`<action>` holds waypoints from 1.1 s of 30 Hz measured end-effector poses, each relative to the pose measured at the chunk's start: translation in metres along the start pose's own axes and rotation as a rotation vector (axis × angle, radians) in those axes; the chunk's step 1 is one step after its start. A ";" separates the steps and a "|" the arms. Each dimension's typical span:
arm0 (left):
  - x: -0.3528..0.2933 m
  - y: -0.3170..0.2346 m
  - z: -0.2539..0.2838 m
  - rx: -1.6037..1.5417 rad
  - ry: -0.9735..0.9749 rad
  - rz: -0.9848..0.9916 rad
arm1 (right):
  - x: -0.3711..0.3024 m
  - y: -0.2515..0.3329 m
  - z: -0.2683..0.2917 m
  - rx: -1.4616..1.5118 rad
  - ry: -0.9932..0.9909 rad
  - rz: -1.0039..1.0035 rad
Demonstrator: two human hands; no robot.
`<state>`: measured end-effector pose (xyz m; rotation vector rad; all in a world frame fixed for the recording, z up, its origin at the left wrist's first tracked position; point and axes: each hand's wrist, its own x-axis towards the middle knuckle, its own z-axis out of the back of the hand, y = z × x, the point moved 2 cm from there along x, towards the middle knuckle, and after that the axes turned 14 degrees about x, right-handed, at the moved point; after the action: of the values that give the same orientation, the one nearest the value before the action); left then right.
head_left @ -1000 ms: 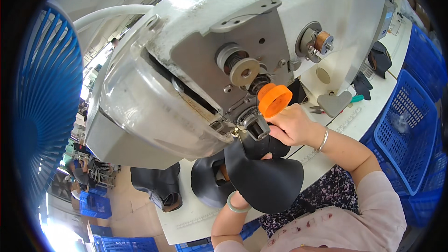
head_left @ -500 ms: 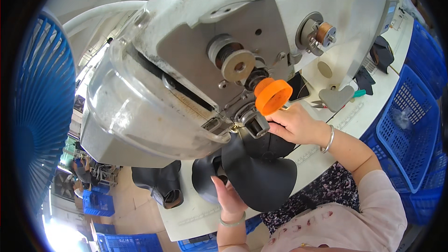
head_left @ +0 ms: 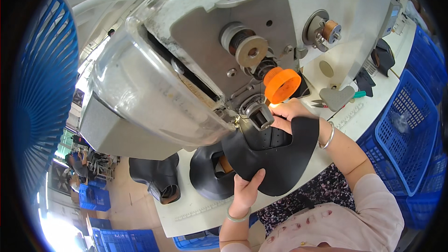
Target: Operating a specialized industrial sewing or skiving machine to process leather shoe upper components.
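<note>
A black leather shoe upper lies under the head of a sewing machine, its broad flap curving toward me. My left hand pinches the flap's near edge, thumb on top and fingers beneath. Close to the needle area, my right hand is closed on the far part of the upper, beside a piece with rows of small holes; the machine's orange knob and the leather partly hide its fingers. Left of the flap rests another rounded black leather part, with tan lining inside.
A black shoe upper stands at the table's left end. Right of the machine lie red-handled scissors, a grey template and black leather pieces. Blue crates stack at the right; a blue fan stands left.
The flap has swung up and right, now reaching over by my right wrist. My left hand has shifted right and up, from the rounded part to the flap's edge.
</note>
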<state>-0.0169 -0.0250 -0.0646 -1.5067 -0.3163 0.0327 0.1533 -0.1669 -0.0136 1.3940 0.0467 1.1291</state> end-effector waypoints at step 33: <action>0.048 -0.062 0.022 1.248 -0.110 -0.877 | 0.008 -0.017 0.005 0.061 0.019 -0.052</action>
<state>0.0132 0.0019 0.0054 -0.0589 -0.8291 -0.3305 0.1702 -0.1613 -0.0209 1.4277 0.1310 1.1062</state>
